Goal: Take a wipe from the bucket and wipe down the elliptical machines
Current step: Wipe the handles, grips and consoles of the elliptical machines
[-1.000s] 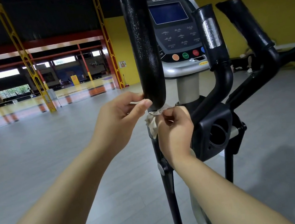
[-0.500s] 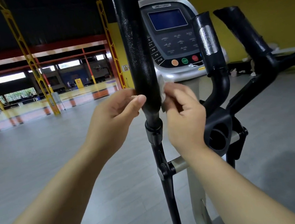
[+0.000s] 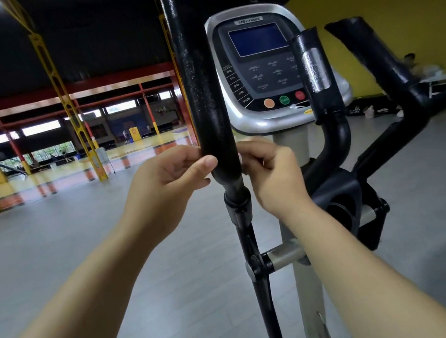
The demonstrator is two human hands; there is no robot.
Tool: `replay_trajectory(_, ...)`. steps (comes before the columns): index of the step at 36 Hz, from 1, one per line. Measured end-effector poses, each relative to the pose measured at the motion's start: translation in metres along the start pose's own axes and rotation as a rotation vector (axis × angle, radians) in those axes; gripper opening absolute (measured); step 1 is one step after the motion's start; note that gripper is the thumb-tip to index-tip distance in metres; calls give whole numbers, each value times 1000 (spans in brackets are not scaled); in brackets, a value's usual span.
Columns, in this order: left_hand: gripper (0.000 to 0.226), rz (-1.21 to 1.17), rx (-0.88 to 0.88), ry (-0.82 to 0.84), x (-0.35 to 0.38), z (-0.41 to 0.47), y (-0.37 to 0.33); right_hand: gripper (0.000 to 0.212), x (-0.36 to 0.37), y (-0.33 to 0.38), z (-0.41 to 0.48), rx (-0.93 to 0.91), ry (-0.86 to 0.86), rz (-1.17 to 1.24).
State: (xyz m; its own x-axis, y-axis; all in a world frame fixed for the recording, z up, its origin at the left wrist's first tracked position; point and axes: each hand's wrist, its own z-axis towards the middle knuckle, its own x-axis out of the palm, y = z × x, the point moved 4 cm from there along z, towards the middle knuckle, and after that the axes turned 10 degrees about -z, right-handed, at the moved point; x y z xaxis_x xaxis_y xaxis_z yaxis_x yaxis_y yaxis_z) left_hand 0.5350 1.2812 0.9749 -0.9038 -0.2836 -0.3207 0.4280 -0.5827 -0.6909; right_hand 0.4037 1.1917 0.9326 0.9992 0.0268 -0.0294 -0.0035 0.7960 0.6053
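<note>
Left hand (image 3: 167, 184) and right hand (image 3: 270, 174) gripping black handlebar (image 3: 200, 87), console (image 3: 263, 71) buttons P2–P10

Elliptical machine (image 3: 269, 123): upright black foam-gripped handlebar (image 3: 200, 87) in front, silver console (image 3: 263, 71) with dark blue screen behind. Wipe barely visible, a pale sliver (image 3: 240, 157) against the handlebar's right side.

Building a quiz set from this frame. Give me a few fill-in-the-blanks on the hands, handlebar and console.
1. Both hands meet at the lower end of the black ____ handlebar.
2. The left hand is on the handlebar's ____ side, the right hand opposite.
3. The console screen is coloured ____.
4. Of the three round console buttons, the middle one is ____.

Missing words: upright; left; blue; green
</note>
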Motion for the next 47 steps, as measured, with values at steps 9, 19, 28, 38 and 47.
replay_trajectory(9, 28, -24, -37, 29, 0, 0, -3, 27, 1, -37, -9, 177, 38, -234)
replay_trajectory(19, 16, 0, -24, 25, 1, 0, -4, 29, 2, -13, -27, 110, -208, -154)
replay_trajectory(28, 19, 76, -55, 37, -2, -1, -4, 23, -6, -2, -22, 367, -98, 59)
replay_trajectory(38, 26, 74, -30, 78, -15, 9, -21, 24, -23, 88, 8, 23, -121, -197)
replay_trajectory(47, 34, -165, 11, -19, -29, 41, -46, 22, -8, 142, 78, -437, -165, -561)
